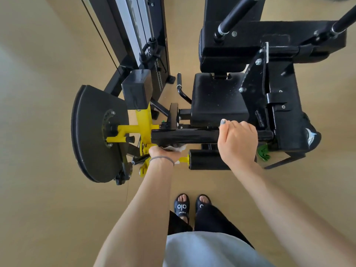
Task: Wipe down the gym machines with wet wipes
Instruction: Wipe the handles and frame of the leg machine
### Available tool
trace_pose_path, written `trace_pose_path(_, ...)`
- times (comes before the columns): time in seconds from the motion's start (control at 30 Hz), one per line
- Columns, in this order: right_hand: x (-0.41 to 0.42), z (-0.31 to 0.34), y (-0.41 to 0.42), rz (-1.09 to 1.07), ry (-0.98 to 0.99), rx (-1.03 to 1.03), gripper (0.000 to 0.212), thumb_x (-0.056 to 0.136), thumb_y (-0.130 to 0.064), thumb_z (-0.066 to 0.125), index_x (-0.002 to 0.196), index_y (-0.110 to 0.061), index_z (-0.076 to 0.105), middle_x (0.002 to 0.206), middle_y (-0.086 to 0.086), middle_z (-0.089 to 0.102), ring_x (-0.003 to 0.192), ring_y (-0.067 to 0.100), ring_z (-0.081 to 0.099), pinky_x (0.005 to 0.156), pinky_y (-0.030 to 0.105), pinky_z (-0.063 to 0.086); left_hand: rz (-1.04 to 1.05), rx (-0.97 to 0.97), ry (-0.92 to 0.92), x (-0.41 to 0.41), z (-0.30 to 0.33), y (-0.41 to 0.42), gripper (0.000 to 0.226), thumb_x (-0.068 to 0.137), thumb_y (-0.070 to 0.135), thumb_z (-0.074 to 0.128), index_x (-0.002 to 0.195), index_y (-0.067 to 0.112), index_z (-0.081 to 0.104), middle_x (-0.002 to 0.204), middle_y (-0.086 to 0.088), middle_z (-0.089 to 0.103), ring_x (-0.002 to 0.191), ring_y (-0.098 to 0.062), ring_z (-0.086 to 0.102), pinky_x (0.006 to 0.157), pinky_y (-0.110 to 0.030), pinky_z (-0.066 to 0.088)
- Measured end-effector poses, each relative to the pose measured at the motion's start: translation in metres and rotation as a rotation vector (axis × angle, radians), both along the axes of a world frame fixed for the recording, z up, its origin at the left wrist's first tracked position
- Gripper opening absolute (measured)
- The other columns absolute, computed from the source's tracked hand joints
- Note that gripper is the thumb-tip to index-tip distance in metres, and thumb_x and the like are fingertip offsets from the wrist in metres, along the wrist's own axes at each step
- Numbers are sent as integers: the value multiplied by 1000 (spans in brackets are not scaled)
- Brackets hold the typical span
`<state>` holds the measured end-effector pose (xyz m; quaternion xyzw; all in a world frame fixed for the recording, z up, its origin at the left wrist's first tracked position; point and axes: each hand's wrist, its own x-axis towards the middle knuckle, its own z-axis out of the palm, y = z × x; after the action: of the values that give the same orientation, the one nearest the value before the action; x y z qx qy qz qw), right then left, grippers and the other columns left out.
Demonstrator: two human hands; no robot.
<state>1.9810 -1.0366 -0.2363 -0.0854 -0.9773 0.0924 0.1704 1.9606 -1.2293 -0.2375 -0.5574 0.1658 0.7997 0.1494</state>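
A black leg machine with yellow parts stands in front of me. Its upper black roller pad (183, 136) runs left to right. My right hand (238, 143) is wrapped around the right part of that pad. My left hand (163, 153) is under the pad's left end, fingers closed on a white wet wipe (178, 148) pressed against the pad's underside. A second black roller pad (206, 159) lies just below, on a yellow peg (184, 159). The black seat (217, 97) is behind the pads.
A big black cam disc (90, 135) on a yellow arm (143, 122) sits at the left. The weight stack tower (138, 31) rises behind it. The black backrest (231, 43) and handles are at the top right. A green band (263, 152) hangs at the right. My sandalled feet (190, 206) stand on tan floor.
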Motion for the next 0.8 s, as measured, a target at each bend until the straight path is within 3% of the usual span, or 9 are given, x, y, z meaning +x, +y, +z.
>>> trace_pose_path(0.03, 0, 0, 1, 6, -7, 4, 68, 108, -37, 8, 69, -13, 57, 62, -2, 55, 65, 18, 43, 77, 39, 41, 75, 57, 59, 1, -2, 4, 36, 106, 31, 30, 126, 32, 60, 119, 5, 68, 133, 2, 42, 49, -25, 32)
trace_pose_path(0.07, -1, 0, 2, 16, -18, 13, 68, 109, -37, 8, 70, -13, 59, 63, -1, 57, 66, 19, 46, 77, 39, 41, 106, 37, 42, 0, -3, 9, 35, 106, 28, 29, 124, 34, 59, 113, 9, 65, 128, 3, 46, 79, -24, 48)
trace_pose_path(0.17, 0, -1, 6, 47, -21, 6, 63, 110, -36, 15, 76, -14, 64, 69, -1, 61, 71, 19, 54, 81, 41, 45, 80, -41, 27, -1, 6, 14, 36, 104, 24, 28, 115, 21, 62, 124, -3, 65, 126, -18, 57, 102, -35, 48)
trace_pose_path(0.27, 1, -3, 6, 60, -4, -14, 60, 110, -35, 18, 76, -14, 64, 69, -1, 61, 71, 19, 54, 82, 40, 45, -33, -268, 26, -10, 23, 19, 48, 106, 33, 24, 139, 9, 50, 144, -13, 51, 143, -30, 41, 77, -37, 53)
trace_pose_path(0.33, 1, -4, 5, 61, 8, -15, 61, 110, -35, 19, 76, -13, 65, 69, -1, 62, 71, 19, 54, 82, 41, 44, 147, -147, 126, -8, 13, 17, 52, 107, 32, 21, 157, 18, 26, 163, -4, 28, 150, -26, 27, 66, -35, 49)
trace_pose_path(0.43, 0, -5, 6, 68, 27, -11, 59, 110, -33, 22, 76, -13, 66, 69, 0, 63, 71, 20, 55, 81, 41, 45, 255, -8, 118, -5, -14, 17, 45, 104, 29, 28, 139, 23, 54, 144, -6, 55, 133, -26, 52, 98, -39, 49)
trace_pose_path(0.57, -2, -11, 7, 68, 88, 11, 60, 110, -33, 19, 73, -13, 62, 65, 0, 59, 67, 21, 50, 76, 41, 42, 302, -1, -12, -10, -75, 13, 36, 99, 25, 34, 92, 20, 69, 85, -4, 74, 85, -16, 69, 74, -26, 55)
trace_pose_path(0.67, -3, -13, 6, 64, 120, 18, 58, 109, -32, 18, 70, -14, 57, 63, -1, 53, 65, 22, 46, 74, 42, 41, 247, -48, -84, -15, -119, 5, 44, 97, 31, 35, 110, 20, 75, 107, -3, 75, 105, -18, 70, 110, -35, 42)
trace_pose_path(0.8, -2, -16, 7, 67, 129, 21, 57, 109, -33, 16, 69, -16, 54, 62, -4, 51, 63, 21, 44, 75, 41, 41, 133, -55, -22, -12, -134, 11, 41, 101, 33, 33, 121, 19, 66, 125, -3, 65, 112, -20, 61, 111, -33, 32)
